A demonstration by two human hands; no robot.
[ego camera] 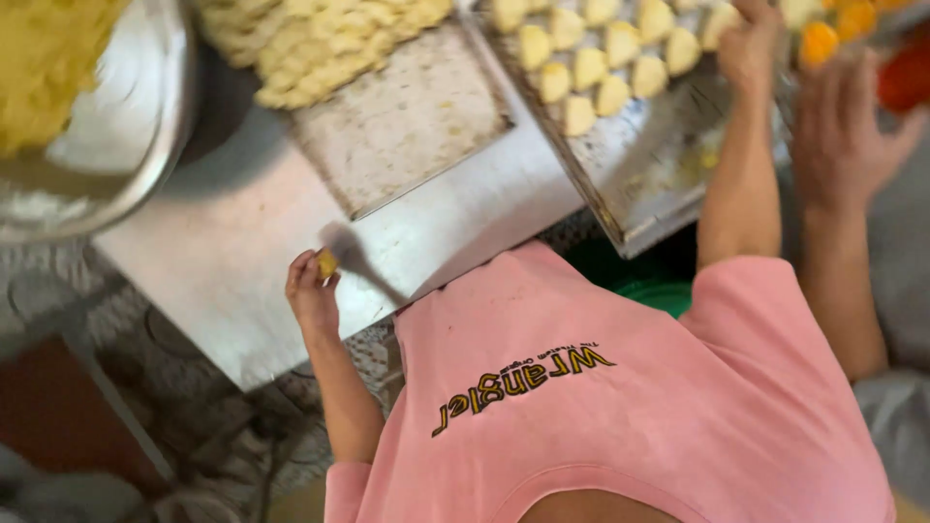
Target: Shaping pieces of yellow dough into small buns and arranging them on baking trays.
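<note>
Of the hands, the left hand (312,295) pinches a small yellow dough piece (326,263); the right hand (746,44), grip unclear, reaches a seemingly half-filled flat metal tray (659,165) of pale folded pastries (591,68).

A steel table (232,252) (dull, scuffed) stands on patterned floor (58,276).

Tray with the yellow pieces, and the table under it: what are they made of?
Tray: looks like thin sheet metal, dull grey, scuffed, raised rim. Table: also metal, probably steel, smooth soft sheen. Yellow pieces: likely soft dough, matte, folded. Left hand pinches one similar yellow bit.
</note>
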